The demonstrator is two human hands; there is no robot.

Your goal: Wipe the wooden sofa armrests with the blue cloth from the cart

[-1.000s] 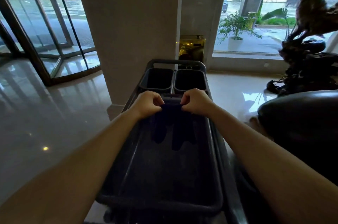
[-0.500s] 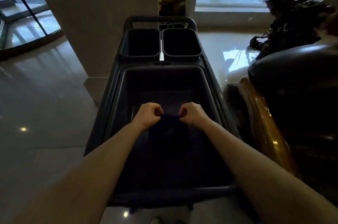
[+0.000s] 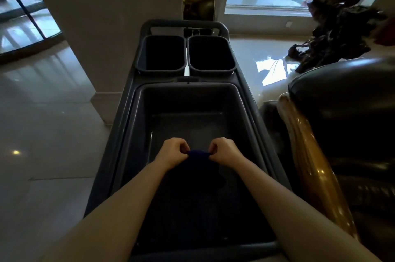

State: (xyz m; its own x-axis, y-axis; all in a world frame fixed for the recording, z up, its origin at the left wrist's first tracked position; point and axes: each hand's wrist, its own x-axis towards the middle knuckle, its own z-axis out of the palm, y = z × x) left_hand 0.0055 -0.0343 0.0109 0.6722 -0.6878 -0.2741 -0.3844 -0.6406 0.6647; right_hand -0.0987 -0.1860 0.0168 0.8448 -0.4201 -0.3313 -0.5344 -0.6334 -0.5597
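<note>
The left hand point(image 3: 174, 152) and right hand point(image 3: 224, 151) each pinch the top edge of the blue cloth point(image 3: 198, 156), which hangs over the cart point(image 3: 128, 133) tub. The wooden armrest point(image 3: 307, 154) beside the cart is not yet wiped, so I judge all the wiping is left.

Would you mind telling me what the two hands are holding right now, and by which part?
Both hands, left hand and right hand, pinch the dark blue cloth along its top edge.

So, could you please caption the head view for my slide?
Both hands, left and right, pinch the blue cloth over the cart, beside the wooden armrest.
</note>
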